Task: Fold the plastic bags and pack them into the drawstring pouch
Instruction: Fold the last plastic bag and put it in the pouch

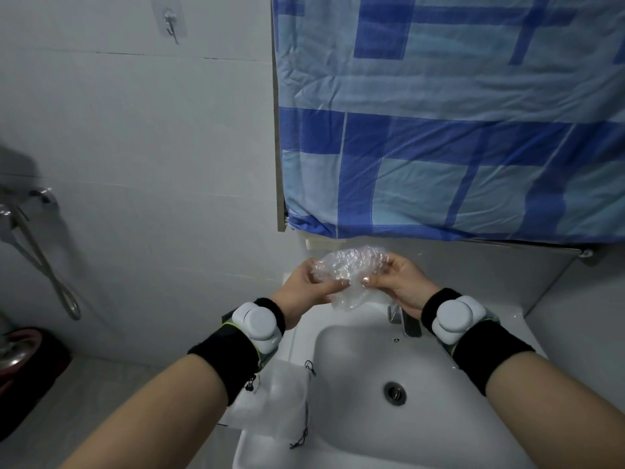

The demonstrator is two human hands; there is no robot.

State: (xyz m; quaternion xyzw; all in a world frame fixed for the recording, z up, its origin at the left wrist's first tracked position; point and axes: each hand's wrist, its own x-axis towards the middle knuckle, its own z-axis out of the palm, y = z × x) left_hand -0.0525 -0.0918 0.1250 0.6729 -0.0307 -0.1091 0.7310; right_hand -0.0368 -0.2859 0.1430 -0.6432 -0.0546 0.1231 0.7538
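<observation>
Clear, crinkled plastic bag (pixel 348 270) is held bunched above the back of a white ceramic sink (pixel 449 411), in front of a blue checked cloth (pixel 439 130). Its left end is pinched by the left hand (pixel 306 286), its right end by the right hand (pixel 395 282), fingers curled round the film. A translucent white drawstring pouch (pixel 280 401) with black cords is laid flat on the sink's left rim, below the left wrist. A chrome tap (pixel 404 319) is seen just beneath the right hand.

Clear crinkly plastic bag (pixel 350 270), blue & lt-blue plaid cloth (pixel 449 113), white sink (pixel 449 431) w/ silver drain (pixel 394 394), black wristbands (pixel 226 367), translucent white pouch (pixel 277 404) w/ black cord.
</observation>
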